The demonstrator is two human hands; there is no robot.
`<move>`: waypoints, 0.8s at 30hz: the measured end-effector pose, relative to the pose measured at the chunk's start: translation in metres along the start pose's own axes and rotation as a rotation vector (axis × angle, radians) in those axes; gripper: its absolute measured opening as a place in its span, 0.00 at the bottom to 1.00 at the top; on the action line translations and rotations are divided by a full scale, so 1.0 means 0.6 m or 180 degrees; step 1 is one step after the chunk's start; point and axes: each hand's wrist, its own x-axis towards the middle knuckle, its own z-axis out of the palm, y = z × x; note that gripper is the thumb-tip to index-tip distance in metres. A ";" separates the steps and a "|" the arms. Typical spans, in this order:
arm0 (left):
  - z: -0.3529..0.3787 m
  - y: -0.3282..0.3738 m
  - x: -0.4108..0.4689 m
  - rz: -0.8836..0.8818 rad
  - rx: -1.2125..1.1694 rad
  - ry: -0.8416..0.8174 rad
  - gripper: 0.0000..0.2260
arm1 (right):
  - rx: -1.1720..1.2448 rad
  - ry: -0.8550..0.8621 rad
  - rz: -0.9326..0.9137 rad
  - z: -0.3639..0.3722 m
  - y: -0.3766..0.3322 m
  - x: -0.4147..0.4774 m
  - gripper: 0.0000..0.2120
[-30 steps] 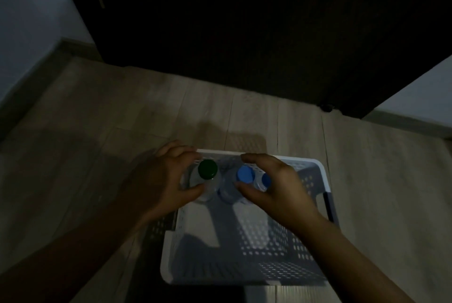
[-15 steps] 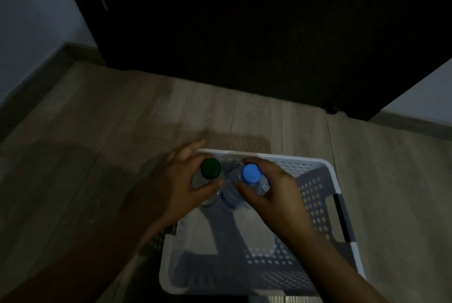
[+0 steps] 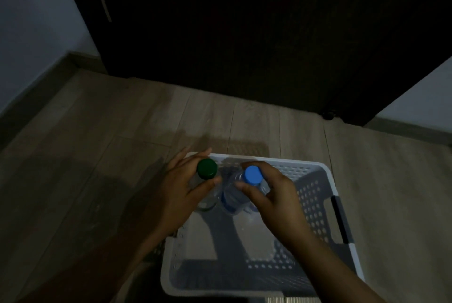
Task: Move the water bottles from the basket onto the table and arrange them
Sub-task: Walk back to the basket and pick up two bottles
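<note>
Left hand [image 3: 181,190] clamped round the neck of the green-capped bottle [image 3: 207,168], right hand [image 3: 276,195] pinching the blue-capped bottle [image 3: 252,175] just beside it, both bottles upright at lower centre, at the upper-left corner of the white perforated basket [image 3: 327,175] on the wooden floor [image 3: 97,156].

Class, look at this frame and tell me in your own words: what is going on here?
A person reaches into a white basket on a wooden floor. The left hand grips the green-capped bottle just below its cap; the right hand grips the blue-capped bottle likewise. Both bottles stand at the basket's far end, not yet out of it. No table is in view.
</note>
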 end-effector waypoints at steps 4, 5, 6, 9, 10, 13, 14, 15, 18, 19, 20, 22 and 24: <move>-0.006 0.009 -0.007 0.0179 -0.0251 0.0136 0.27 | 0.0137 0.0033 0.0055 -0.011 -0.009 -0.005 0.08; -0.010 0.012 -0.008 0.0140 -0.0330 0.0106 0.26 | 0.0207 0.0062 0.0056 -0.015 -0.015 -0.005 0.07; -0.015 0.016 -0.008 0.0073 -0.0462 0.0077 0.24 | 0.0285 0.0111 0.0055 -0.018 -0.022 -0.003 0.06; -0.033 0.045 -0.004 -0.0063 -0.1017 -0.0039 0.22 | 0.0357 0.0264 -0.0049 -0.031 -0.052 0.008 0.08; -0.038 0.057 -0.002 0.0009 -0.1158 0.0000 0.20 | 0.0358 0.0301 -0.0124 -0.036 -0.063 0.013 0.08; -0.060 0.095 0.009 0.0263 -0.1386 0.0254 0.15 | 0.0502 0.0537 -0.0332 -0.055 -0.098 0.033 0.11; -0.069 0.107 0.016 0.0322 -0.1451 0.0321 0.14 | 0.0583 0.0643 -0.0372 -0.063 -0.111 0.040 0.10; -0.079 0.120 0.024 0.0391 -0.1494 0.0393 0.14 | 0.0637 0.0745 -0.0401 -0.070 -0.124 0.048 0.09; -0.112 0.163 0.053 0.0668 -0.1409 0.0568 0.15 | 0.0646 0.0994 -0.0453 -0.095 -0.169 0.080 0.08; -0.123 0.180 0.062 0.0702 -0.1372 0.0597 0.15 | 0.0625 0.1035 -0.0483 -0.104 -0.185 0.092 0.08; -0.135 0.197 0.072 0.0710 -0.1369 0.0620 0.15 | 0.0602 0.1061 -0.0507 -0.115 -0.202 0.105 0.09; -0.161 0.234 0.089 0.0627 -0.1445 0.0675 0.16 | 0.0519 0.1096 -0.0465 -0.137 -0.237 0.131 0.10; -0.192 0.273 0.104 0.0458 -0.1476 0.0724 0.16 | 0.0425 0.1101 -0.0356 -0.160 -0.277 0.159 0.12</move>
